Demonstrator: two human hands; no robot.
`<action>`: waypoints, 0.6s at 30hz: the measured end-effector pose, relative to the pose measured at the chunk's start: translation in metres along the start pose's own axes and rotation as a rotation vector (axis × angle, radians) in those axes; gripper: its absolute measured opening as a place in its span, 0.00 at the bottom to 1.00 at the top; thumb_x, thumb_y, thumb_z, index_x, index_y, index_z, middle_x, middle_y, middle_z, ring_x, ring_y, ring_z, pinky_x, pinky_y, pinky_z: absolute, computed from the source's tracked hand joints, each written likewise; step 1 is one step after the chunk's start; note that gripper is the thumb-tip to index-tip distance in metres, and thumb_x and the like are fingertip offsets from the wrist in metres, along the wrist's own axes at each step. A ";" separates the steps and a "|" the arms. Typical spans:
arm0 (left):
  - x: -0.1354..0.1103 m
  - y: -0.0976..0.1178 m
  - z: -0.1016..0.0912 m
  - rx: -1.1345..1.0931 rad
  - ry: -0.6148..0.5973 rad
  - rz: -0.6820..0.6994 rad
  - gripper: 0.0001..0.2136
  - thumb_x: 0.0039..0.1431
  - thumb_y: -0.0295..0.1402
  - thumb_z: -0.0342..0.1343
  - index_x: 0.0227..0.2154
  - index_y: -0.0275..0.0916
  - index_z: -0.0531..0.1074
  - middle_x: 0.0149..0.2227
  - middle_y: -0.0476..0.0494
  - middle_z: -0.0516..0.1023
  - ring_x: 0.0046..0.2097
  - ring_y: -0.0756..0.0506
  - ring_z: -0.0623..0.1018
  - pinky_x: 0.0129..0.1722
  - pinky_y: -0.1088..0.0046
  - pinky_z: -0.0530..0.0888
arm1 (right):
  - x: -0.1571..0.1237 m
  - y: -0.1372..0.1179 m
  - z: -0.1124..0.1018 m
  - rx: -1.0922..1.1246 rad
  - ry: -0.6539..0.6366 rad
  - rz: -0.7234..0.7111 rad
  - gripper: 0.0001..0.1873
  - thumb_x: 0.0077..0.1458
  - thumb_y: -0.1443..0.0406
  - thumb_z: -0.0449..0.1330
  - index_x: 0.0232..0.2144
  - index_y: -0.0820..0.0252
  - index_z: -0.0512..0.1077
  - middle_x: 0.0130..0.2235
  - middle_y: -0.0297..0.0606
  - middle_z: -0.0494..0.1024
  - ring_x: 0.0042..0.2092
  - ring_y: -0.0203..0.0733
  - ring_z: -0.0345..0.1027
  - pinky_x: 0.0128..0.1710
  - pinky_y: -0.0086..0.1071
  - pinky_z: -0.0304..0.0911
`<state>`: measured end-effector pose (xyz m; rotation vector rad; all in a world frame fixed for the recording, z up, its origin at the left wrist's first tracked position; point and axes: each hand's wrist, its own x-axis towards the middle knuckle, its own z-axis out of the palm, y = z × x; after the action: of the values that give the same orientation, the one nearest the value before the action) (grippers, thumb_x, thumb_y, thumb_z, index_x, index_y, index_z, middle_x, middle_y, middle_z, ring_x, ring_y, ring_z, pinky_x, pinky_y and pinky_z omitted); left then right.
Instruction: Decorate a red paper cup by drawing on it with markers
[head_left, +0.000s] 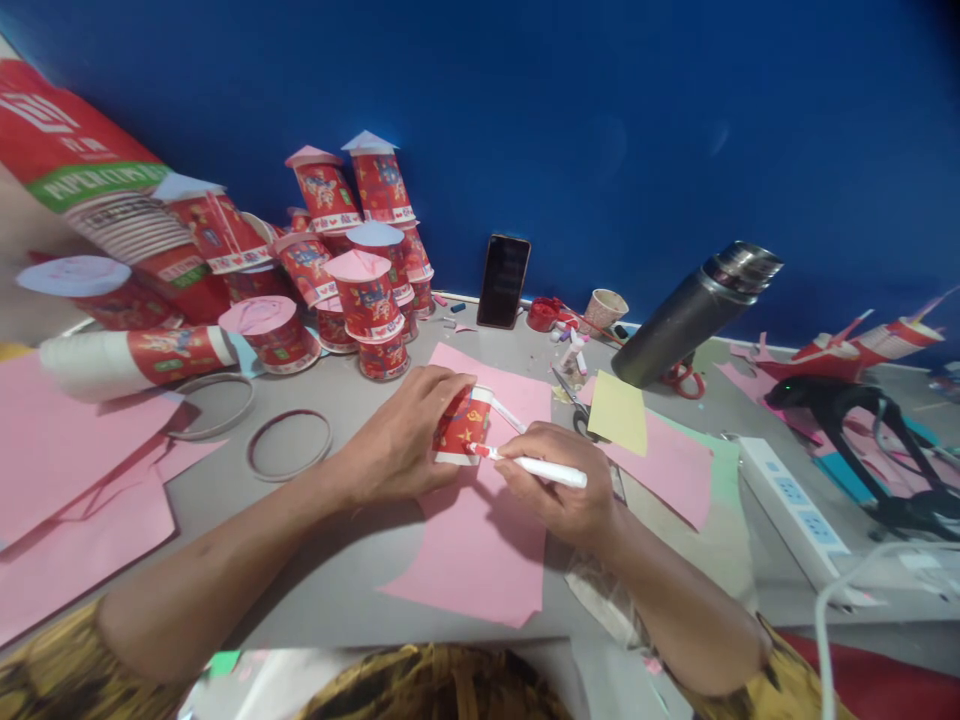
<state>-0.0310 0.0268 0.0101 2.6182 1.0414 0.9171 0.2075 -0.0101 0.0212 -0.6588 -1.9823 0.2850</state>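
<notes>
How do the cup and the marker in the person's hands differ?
The cup is mostly red with a printed pattern; the marker is mostly white. The cup is wide, the marker slim. The left hand grips the cup, while the right hand holds the marker. Both show red and white.

The phone (504, 281) had a glossy face. Right of it, the flask (675, 325) showed a matt body and polished metal cap (746, 268). In front, the held marker (553, 472) was smooth plastic (by appearance); the pink sheet (480, 560), matt paper.
</notes>
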 end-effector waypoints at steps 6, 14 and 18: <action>0.000 0.000 -0.002 -0.006 -0.002 -0.003 0.35 0.54 0.31 0.64 0.65 0.37 0.61 0.59 0.30 0.73 0.60 0.31 0.75 0.59 0.48 0.77 | -0.001 0.000 0.002 -0.012 0.008 0.004 0.05 0.70 0.68 0.62 0.39 0.57 0.78 0.31 0.37 0.85 0.30 0.38 0.78 0.32 0.32 0.73; 0.000 0.000 -0.002 -0.028 -0.008 -0.024 0.36 0.53 0.32 0.65 0.66 0.40 0.61 0.60 0.30 0.73 0.60 0.30 0.75 0.60 0.47 0.77 | -0.002 0.000 0.002 -0.011 0.050 0.009 0.05 0.69 0.70 0.63 0.40 0.56 0.78 0.32 0.36 0.86 0.31 0.38 0.79 0.34 0.33 0.75; -0.001 -0.001 -0.001 -0.033 -0.007 -0.040 0.36 0.52 0.32 0.64 0.65 0.40 0.62 0.60 0.30 0.73 0.60 0.29 0.75 0.59 0.45 0.77 | -0.002 0.000 0.002 0.017 0.000 0.006 0.04 0.69 0.69 0.63 0.40 0.56 0.78 0.31 0.35 0.85 0.30 0.38 0.78 0.32 0.32 0.74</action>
<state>-0.0329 0.0270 0.0103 2.5626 1.0640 0.9079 0.2066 -0.0114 0.0184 -0.6541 -1.9760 0.3058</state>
